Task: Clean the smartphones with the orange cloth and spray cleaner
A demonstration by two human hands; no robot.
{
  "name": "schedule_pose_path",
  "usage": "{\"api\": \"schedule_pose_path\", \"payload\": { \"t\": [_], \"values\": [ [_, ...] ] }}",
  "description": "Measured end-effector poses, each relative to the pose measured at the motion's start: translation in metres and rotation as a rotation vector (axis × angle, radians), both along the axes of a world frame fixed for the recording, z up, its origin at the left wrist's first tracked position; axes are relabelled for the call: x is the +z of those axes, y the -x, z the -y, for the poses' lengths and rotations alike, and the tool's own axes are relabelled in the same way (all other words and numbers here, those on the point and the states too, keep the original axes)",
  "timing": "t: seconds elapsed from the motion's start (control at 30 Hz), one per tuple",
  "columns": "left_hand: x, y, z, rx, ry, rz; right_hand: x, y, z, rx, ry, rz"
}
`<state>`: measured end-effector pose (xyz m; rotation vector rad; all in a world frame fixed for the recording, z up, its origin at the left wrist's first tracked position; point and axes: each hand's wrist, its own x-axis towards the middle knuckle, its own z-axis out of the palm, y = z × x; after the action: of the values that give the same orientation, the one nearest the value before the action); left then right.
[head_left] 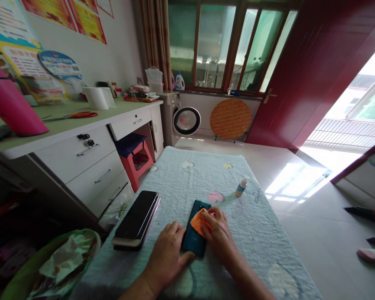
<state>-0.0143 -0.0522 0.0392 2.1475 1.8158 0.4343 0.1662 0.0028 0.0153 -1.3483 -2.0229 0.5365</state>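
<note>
A dark blue phone (pixel 193 243) lies on the light blue cloth cover (pixel 193 173), its back and camera block facing up. My left hand (pixel 168 252) steadies it, fingers along its left edge and thumb at its bottom end. Bunched in my right hand (pixel 218 229) is an orange wiping cloth (pixel 200 221), pressed on the upper part of the phone's back. Left of my hands sits a stack of phones (pixel 138 218), the top one screen up. A small spray bottle (pixel 241 186) with a white top stands to the right, beyond my right hand.
A desk (pixel 112 112) with drawers runs along the left, bearing a pink bottle (pixel 14 104), scissors (pixel 81 115) and a paper roll (pixel 96 98). A red stool (pixel 137 160) is tucked beneath. A waste basket (pixel 92 250) stands at lower left. Behind are a washing machine (pixel 170 110) and round board (pixel 230 118).
</note>
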Motion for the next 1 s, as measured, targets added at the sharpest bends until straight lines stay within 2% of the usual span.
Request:
{"api": "schedule_pose_path", "payload": {
  "t": [0.3, 0.47, 0.57, 0.67, 0.9, 1.0],
  "values": [
    [-0.022, -0.01, -0.001, 0.001, -0.135, 0.137, 0.016, 0.003, 0.01, 0.096, 0.035, 0.143],
    [-0.026, -0.007, -0.001, -0.014, -0.164, 0.165, 0.016, -0.003, 0.032, 0.218, 0.075, 0.17],
    [-0.026, -0.006, -0.001, -0.029, -0.153, 0.178, 0.017, -0.011, 0.035, 0.268, 0.1, 0.156],
    [-0.026, -0.006, -0.001, -0.048, -0.141, 0.196, 0.019, -0.018, 0.022, 0.248, 0.105, 0.125],
    [-0.016, -0.007, 0.0, -0.04, -0.07, 0.208, 0.012, -0.024, -0.048, 0.159, 0.055, 0.166],
    [-0.013, -0.008, 0.001, -0.057, -0.062, 0.207, 0.008, -0.018, -0.068, 0.127, 0.027, 0.178]
  ]
}}
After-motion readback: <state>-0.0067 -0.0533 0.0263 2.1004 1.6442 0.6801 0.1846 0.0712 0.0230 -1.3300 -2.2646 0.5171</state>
